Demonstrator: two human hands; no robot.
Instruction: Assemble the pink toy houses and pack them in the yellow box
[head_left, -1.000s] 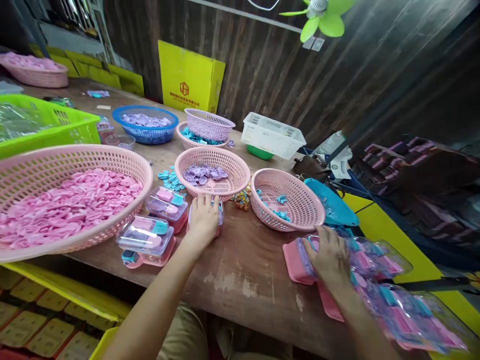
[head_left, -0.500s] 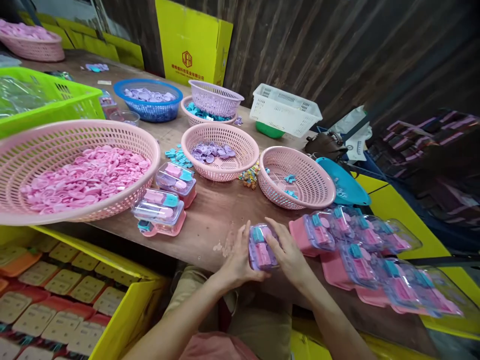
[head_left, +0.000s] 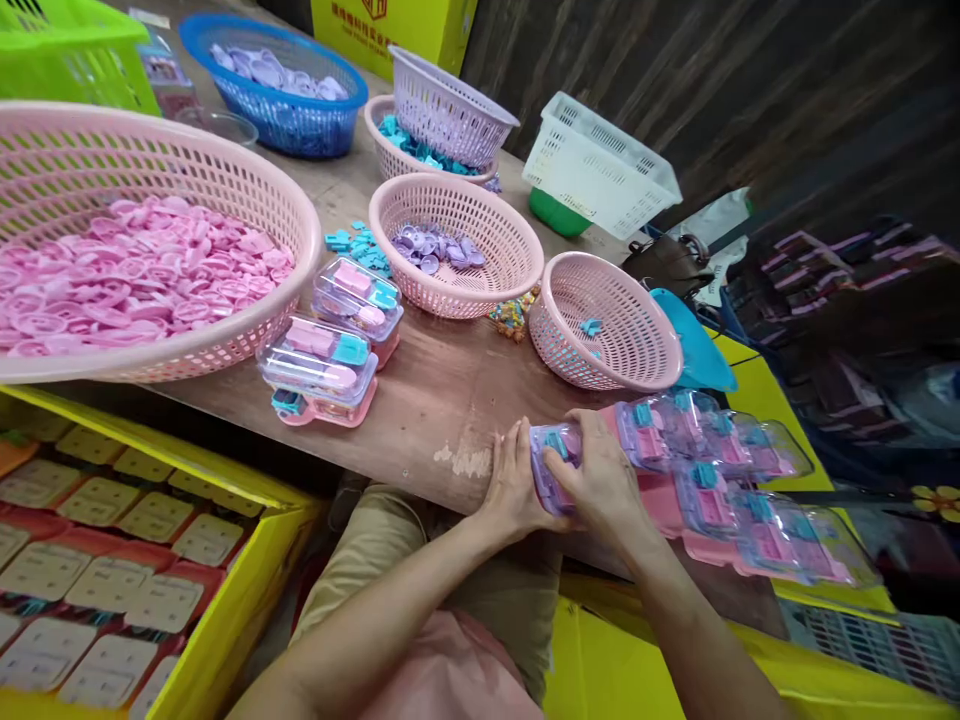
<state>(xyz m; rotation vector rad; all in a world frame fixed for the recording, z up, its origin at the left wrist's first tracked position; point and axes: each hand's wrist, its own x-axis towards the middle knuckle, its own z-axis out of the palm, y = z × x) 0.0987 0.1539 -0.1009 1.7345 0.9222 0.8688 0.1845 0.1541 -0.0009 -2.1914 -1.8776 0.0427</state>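
Between my hands, at the table's near edge, is a small purple plastic case (head_left: 546,480) with pink and blue pieces on it. My left hand (head_left: 517,485) grips its left side, fingers curled along it. My right hand (head_left: 604,475) clasps the right side, thumb across the top by the blue piece. Just right of it stand several clear-lidded cases (head_left: 705,480) with pink bases, in two rows. Two more finished-looking cases, a front one (head_left: 319,370) and a rear one (head_left: 360,305), sit to the left with pink and blue pieces under clear lids.
A large pink basket (head_left: 300,215) of pink pieces stands left. Pink baskets (head_left: 457,290) (head_left: 607,370) hold purple and blue pieces. Behind are a blue basket (head_left: 300,125) and a white basket (head_left: 600,160). A yellow carton (head_left: 255,600) of packed items is below left.
The view has shifted down and turned. My hands and the purple case have moved right, closer to the rows of cases, and my right thumb now lies over its upper part.
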